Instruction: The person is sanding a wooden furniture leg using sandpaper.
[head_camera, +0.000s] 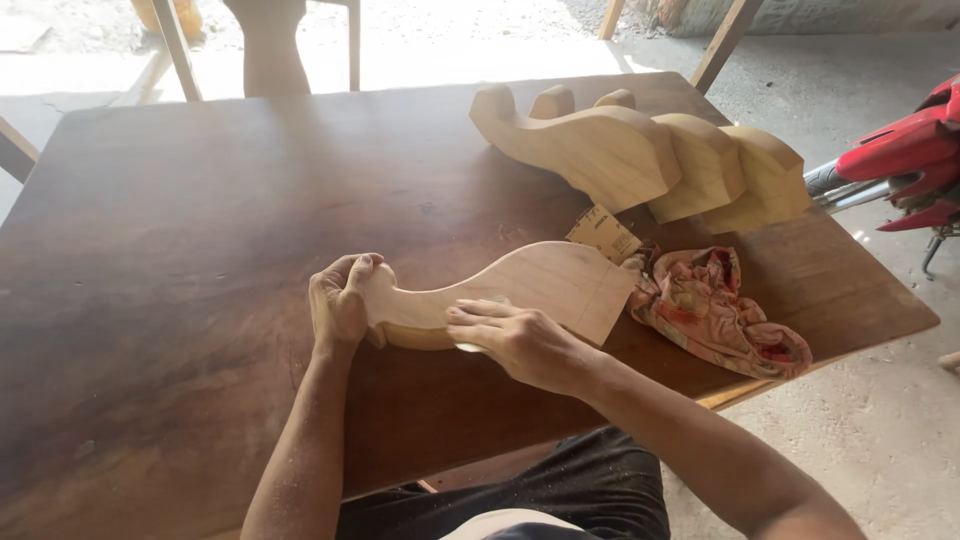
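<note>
Piece: curved wooden furniture leg (520, 290), flat on table (200, 300); looks solid, stiff, fairly heavy.
Left hand (340, 300): fingers clenched round narrow end, a sound hold.
Right hand (515, 340): fingers flat, pressing sandpaper (470, 347) on edge.

Curved wooden piece (520, 290) is lying on the table (180, 250) at centre frame. Left hand (340, 300) is sitting at its left end, right hand (515, 340) on its lower edge. Cloth (715, 305) is lying just right of it, sandpaper (603, 233) just above. Stacked wooden pieces (650, 155) are resting in the upper right, a vehicle (910, 150) at the right edge.
</note>
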